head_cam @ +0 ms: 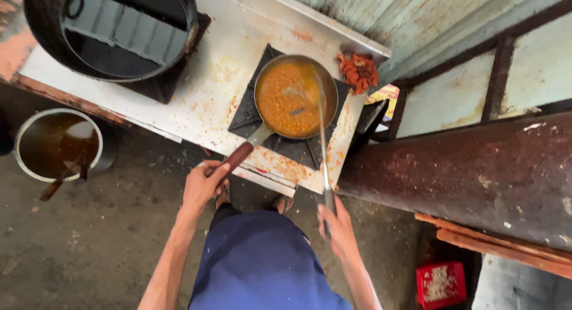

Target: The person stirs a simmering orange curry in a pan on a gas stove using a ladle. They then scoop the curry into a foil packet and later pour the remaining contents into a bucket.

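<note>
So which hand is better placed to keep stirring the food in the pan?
Right. The right hand already grips the long ladle, whose end sits in the orange food in the pan. The left hand is on the pan's handle, steadying it.

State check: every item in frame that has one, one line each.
Frying pan: on burner, full of orange curry.
Long ladle: bowl dipped in the curry.
Left hand: closed on pan handle.
Right hand: closed on ladle shaft.
Large black wok: holds dark liquid.
Floor pot: holds brown liquid.
</note>
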